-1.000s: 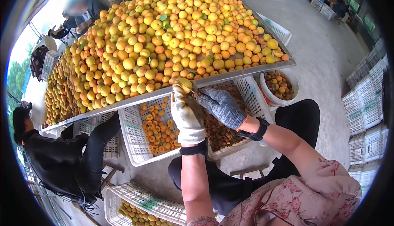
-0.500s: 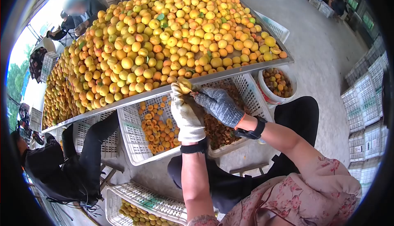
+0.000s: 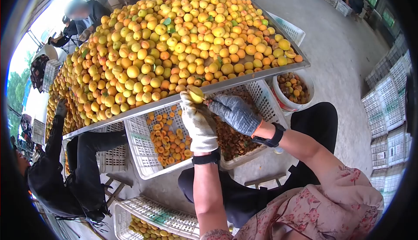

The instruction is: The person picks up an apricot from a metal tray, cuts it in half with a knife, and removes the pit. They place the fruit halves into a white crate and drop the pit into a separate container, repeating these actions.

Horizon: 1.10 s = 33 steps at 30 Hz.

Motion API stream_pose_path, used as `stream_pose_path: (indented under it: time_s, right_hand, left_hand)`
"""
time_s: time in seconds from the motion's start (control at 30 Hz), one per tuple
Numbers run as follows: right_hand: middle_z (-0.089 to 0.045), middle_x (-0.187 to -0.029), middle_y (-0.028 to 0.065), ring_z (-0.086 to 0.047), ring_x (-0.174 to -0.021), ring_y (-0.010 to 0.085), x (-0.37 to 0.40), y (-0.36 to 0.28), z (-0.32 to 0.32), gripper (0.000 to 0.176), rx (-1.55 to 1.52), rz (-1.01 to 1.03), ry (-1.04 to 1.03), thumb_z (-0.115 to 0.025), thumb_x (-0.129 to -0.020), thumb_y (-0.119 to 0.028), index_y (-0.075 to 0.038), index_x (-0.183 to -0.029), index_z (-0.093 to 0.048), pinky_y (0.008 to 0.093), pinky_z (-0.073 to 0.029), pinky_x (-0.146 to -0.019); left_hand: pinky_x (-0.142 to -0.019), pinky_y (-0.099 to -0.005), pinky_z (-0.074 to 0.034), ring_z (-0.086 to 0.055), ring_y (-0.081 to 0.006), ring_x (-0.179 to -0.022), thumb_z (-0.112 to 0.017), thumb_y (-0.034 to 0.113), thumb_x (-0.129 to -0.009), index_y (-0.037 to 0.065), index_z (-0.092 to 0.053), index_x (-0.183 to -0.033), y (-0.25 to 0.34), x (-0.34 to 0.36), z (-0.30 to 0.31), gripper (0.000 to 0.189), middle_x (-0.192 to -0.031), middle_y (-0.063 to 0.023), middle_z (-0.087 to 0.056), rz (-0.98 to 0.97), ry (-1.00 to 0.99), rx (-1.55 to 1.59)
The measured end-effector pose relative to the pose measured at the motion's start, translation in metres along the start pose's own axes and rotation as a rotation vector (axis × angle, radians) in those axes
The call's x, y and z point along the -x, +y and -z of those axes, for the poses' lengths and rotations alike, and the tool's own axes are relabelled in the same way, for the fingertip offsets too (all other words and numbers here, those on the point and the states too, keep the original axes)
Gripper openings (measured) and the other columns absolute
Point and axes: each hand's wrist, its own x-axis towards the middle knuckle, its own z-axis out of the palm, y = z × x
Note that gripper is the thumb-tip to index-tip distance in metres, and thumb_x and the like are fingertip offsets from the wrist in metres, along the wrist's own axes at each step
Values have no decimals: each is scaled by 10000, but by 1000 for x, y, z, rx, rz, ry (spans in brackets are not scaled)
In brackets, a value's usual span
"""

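Note:
My left hand [image 3: 199, 124], in a white glove, is closed on a yellow apricot [image 3: 196, 95] just below the metal rim of the table [image 3: 226, 82]. My right hand [image 3: 235, 113], in a grey knitted glove, is beside it with the fingers pressed together near the fruit; what they hold is too small to tell. Below my hands, a white basket [image 3: 146, 169] holds halved apricots [image 3: 167, 142]. The crate next to it [image 3: 270, 100] contains brown bits, partly hidden by my right hand. Many whole apricots [image 3: 174, 52] are heaped on the table.
A white bucket [image 3: 310, 83] of fruit stands right of the crates. At the left sits a co-worker in black [image 3: 52, 179]; another person [image 3: 82, 15] is across the table. Another crate [image 3: 156, 214] lies below, and crates [image 3: 387, 113] are stacked at the right.
The left co-worker's arm now reaches up onto the heap of apricots. My hands have barely moved, and more of the yellow apricot shows in my left hand.

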Motion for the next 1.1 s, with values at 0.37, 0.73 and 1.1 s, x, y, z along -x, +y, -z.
stream_pose_path:
  time_s: [0.37,0.73,1.1]
  right_hand:
    - [-650,-881,188,-617,-813,359,-2,10,-15,250,-110,0,62,-574,-905,-224,4,-980,-643,396,-474,-699]
    - [-674,-864,129,-659,-779,226,51,43,10,246,-28,61,56,-647,-873,-191,-17,-1043,-613,330,-494,-651]
    - [-620,-667,79,-568,-632,179,-18,28,-17,358,-423,-338,358,-651,-854,-382,-25,-850,-642,327,-442,-618]
  left_hand:
    - [-843,-282,-435,-560,-144,-864,-467,345,-979,32,-566,-1088,8,9,-10,346,-1009,-69,-610,-27,-60,-196]
    - [-857,-373,-478,-581,-189,-925,-382,475,-974,54,-497,-1146,11,-8,0,469,-1065,-105,-576,-51,97,-30]
    - [-803,-374,-478,-611,-303,-875,-480,151,-934,-14,-550,-1154,-8,36,-26,284,-957,-184,-623,-596,-185,-1346]
